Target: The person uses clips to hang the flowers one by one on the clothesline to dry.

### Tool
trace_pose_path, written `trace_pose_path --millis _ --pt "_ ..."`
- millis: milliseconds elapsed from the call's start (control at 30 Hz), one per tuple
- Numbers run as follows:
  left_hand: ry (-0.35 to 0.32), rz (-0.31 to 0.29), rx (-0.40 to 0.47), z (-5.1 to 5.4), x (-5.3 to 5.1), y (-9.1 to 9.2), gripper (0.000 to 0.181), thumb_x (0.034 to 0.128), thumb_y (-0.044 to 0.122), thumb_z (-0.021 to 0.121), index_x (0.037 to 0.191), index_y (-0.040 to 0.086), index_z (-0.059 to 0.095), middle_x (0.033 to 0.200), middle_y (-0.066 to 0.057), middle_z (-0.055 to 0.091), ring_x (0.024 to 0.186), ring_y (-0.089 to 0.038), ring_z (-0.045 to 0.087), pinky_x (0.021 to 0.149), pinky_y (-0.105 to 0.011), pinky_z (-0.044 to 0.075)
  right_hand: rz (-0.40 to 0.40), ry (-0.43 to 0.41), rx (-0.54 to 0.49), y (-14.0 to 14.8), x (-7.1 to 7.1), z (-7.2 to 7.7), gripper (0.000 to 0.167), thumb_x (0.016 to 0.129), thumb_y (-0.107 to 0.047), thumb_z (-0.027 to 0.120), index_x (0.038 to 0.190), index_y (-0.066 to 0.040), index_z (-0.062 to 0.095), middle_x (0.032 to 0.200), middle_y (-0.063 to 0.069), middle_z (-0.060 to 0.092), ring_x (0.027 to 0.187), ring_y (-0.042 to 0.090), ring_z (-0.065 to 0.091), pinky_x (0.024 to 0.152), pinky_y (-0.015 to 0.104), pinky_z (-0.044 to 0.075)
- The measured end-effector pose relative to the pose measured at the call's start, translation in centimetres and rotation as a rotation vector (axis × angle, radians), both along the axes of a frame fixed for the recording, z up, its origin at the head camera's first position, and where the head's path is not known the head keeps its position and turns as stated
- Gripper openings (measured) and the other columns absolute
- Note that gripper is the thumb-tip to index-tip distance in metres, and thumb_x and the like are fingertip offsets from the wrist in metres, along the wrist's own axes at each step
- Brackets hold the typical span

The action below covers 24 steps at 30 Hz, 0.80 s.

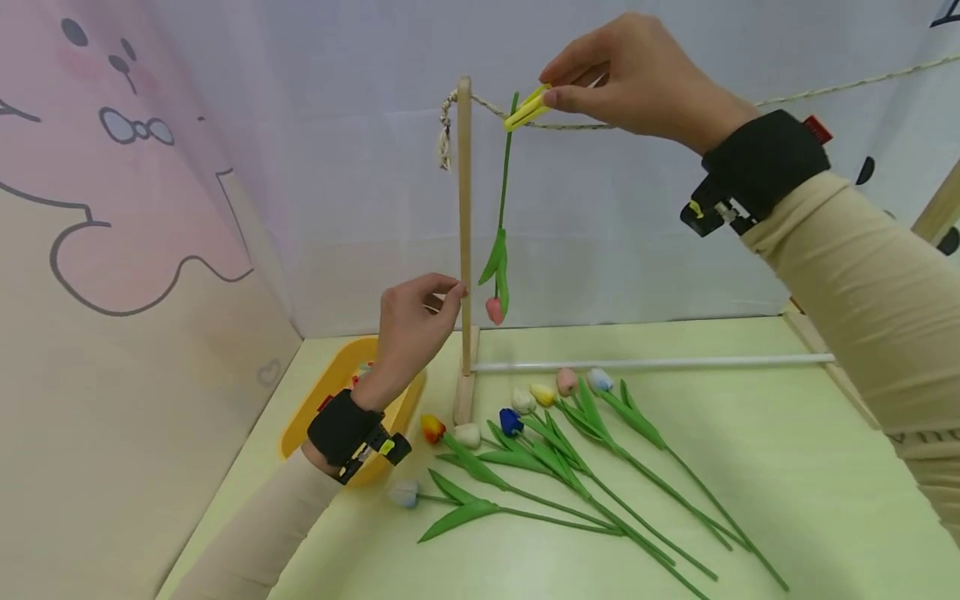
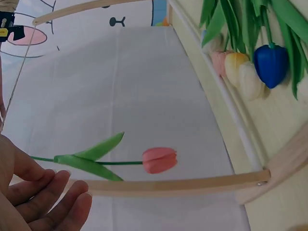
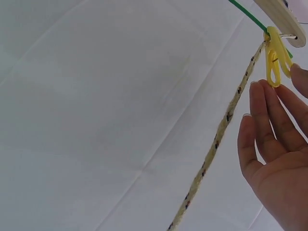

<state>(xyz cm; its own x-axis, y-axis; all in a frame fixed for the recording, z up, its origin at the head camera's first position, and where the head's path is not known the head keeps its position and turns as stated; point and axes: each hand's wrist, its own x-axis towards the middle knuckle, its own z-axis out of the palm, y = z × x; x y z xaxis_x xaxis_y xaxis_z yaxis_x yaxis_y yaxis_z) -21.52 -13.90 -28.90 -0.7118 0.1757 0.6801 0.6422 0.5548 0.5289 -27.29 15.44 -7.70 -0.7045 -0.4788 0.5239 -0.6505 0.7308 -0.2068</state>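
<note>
A yellow clothespin (image 1: 527, 108) sits on the rope (image 1: 862, 82) by the left post, pinched at its handles between the thumb and fingers of my right hand (image 1: 637, 79). At the clothespin hangs a pink artificial tulip (image 1: 495, 311), flower down, its stem tip showing above the rope. In the right wrist view the clothespin's two handle loops (image 3: 273, 72) lie at the fingertips. Beside the wooden post (image 1: 465, 225), lower down, my left hand (image 1: 416, 321) has loosely bent fingers and holds nothing; whether it touches the post I cannot tell.
Several tulips (image 1: 577, 492) in different colours lie on the pale green table (image 1: 750, 442). A yellow basket (image 1: 318, 400) with small colourful items stands behind the left forearm. A white rod (image 1: 675, 362) joins the stand's wooden feet. Cloth hangs behind.
</note>
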Motion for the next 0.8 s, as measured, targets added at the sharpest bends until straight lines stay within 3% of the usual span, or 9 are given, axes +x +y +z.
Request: trace_pose_path --millis 333,633,800 --pt "-0.079 0.051 -0.084 -3.2 1.0 -5.6 0.013 0.1000 0.014 0.068 0.102 0.006 0.079 0.092 -0.005 0.076 0.067 -0.014 0.068 0.063 -0.028 0.054 0.002 0.007 0.002 0.1 0.4 -0.3 0.038 0.105 -0.033 0.059 0.134 -0.010 0.070 0.124 0.008 0.071 0.100 0.018 0.063 0.082 0.015 0.048" --pt "-0.236 0.175 -0.237 -5.9 2.1 -10.5 0.013 0.0976 0.015 0.071 0.102 0.007 0.080 0.089 -0.004 0.077 0.066 -0.016 0.067 0.058 -0.030 0.051 -0.002 0.005 -0.007 0.6 1.3 -0.8 0.039 0.105 -0.035 0.060 0.132 -0.010 0.071 0.120 0.005 0.072 0.093 0.012 0.061 0.079 0.015 0.047" --pt "-0.275 0.241 -0.334 -7.2 2.2 -13.2 0.015 0.0975 0.019 0.072 0.101 0.007 0.080 0.090 -0.005 0.076 0.055 -0.013 0.058 0.049 -0.029 0.042 -0.011 0.019 -0.027 0.8 1.5 -1.0 0.038 0.105 -0.034 0.060 0.132 -0.010 0.071 0.122 0.004 0.072 0.097 0.013 0.061 0.081 0.015 0.046"
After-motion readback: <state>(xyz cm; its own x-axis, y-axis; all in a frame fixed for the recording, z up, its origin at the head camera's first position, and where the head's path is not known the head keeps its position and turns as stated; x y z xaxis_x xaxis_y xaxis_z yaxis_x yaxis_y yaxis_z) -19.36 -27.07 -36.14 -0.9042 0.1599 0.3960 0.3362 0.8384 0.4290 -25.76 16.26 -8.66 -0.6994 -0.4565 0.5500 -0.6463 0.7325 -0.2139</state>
